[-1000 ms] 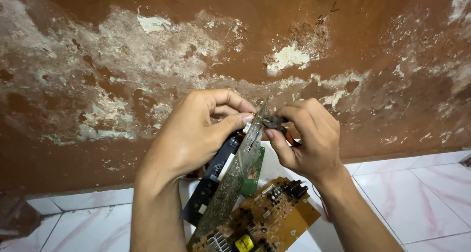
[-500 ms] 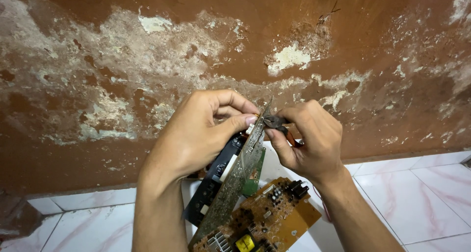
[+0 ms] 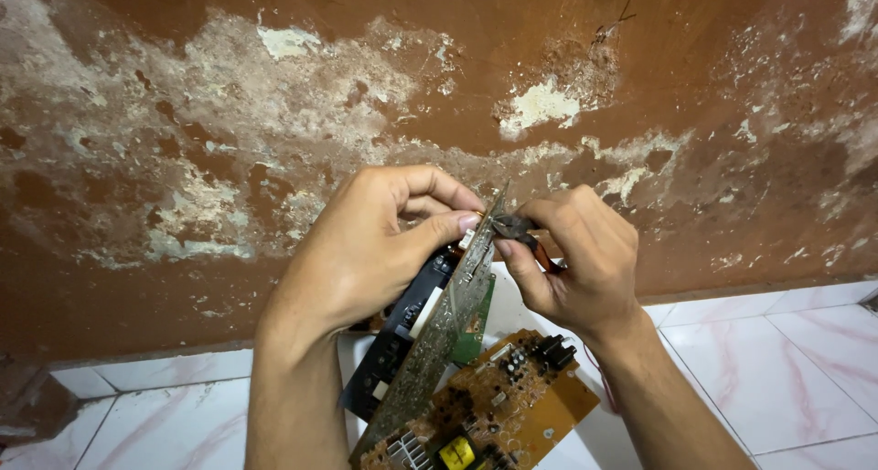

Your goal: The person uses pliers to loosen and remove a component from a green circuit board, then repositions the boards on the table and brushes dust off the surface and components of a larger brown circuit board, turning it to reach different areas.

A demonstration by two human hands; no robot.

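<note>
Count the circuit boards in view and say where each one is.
2. A green circuit board is held up edge-on by the left hand, with the right hand at its top edge. An orange circuit board lies below it. Others may be hidden behind the hands.

hands: 2, a left hand and a right hand, both raised in front of the wall
held circuit boards: 1, a long green circuit board seen nearly edge-on, pinched at its top end by the left hand
black parts on the held board: 1 long black block on its left face
hand tools: 1, small pliers with a reddish grip in the right hand, at the board's top edge
boards lying below: 1 orange-brown circuit board
yellow parts on that board: 1 yellow component
walls: 1 brown peeling wall
floors: 1 white tiled floor
</note>
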